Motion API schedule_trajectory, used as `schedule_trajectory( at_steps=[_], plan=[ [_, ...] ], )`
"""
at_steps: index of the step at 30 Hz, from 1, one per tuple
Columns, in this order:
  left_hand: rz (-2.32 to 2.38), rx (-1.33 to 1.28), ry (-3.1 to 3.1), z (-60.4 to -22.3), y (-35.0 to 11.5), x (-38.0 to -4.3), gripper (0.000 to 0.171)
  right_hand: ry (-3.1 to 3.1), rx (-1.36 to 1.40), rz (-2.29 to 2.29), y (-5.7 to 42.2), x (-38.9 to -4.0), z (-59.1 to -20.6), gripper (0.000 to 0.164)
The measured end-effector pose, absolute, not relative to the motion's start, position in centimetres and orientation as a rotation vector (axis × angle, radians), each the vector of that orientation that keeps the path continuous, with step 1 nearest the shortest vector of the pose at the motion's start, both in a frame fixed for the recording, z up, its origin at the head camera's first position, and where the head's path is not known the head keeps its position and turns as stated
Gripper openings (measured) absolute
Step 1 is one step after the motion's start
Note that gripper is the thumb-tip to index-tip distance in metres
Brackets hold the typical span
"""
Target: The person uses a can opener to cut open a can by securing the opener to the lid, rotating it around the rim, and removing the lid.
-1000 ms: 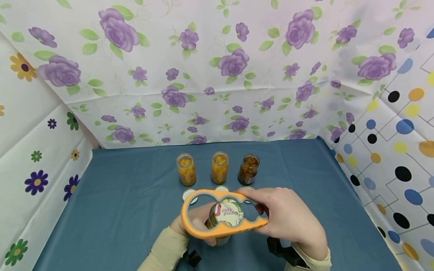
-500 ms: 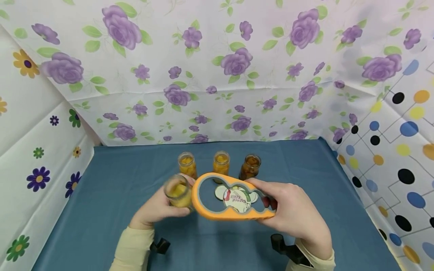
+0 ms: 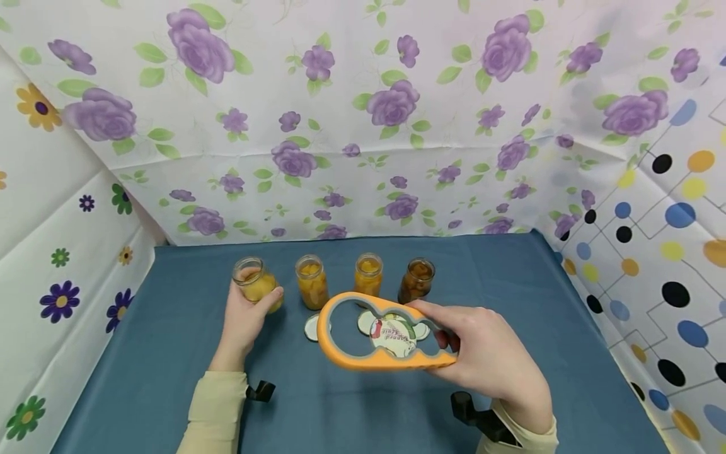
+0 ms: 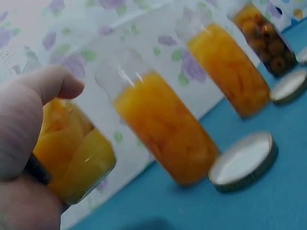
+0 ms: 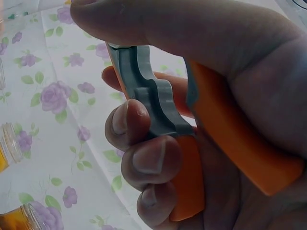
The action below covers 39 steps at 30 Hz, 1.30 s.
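Observation:
My left hand (image 3: pixel 241 328) grips an open glass jar of yellow fruit pieces (image 3: pixel 259 287), left of the other jars. In the left wrist view this jar (image 4: pixel 79 153) leans, its lower end close over the cloth. My right hand (image 3: pixel 488 347) holds an orange jar opener (image 3: pixel 354 360) with a grey scalloped inner edge, its fingers curled round the handle end in the right wrist view. Within the opener's loop shows a round printed lid (image 3: pixel 393 335). Beside the held jar stands a jar of orange fruit (image 3: pixel 312 287).
Another orange fruit jar (image 3: pixel 368 277) and a dark brown fruit jar (image 3: pixel 416 280) continue the row, all uncapped. White-lined lids lie before them, one (image 3: pixel 312 328) at the left and others partly behind the opener. Blue cloth (image 3: pixel 170 353) covers the table; patterned sheets surround it.
My left hand has carried the jar out from under the opener, leftward and away to the row's left end. The printed lid stayed in the opener, which moved slightly away from me.

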State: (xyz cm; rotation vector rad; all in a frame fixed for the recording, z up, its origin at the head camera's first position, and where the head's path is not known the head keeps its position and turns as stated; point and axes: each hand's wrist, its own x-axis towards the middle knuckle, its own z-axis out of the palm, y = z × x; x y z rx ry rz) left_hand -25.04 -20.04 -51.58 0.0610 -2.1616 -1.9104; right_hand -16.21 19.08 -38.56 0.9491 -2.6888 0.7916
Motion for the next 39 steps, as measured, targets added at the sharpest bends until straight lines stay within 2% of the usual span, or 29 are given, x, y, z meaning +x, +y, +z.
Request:
schedule_trajectory(
  at_steps=[11,39],
  plan=[
    [-1.838,0.23,-2.104,-55.6,-20.7,-26.2,0.062,-2.721,0.95,0.765,18.9,-16.1,-38.6,0.067],
    [-1.846,0.273,-2.104,-56.1,-20.1,-26.7,0.076,-2.762,0.932,0.702,19.1,-16.0,-38.6,0.065]
  ],
)
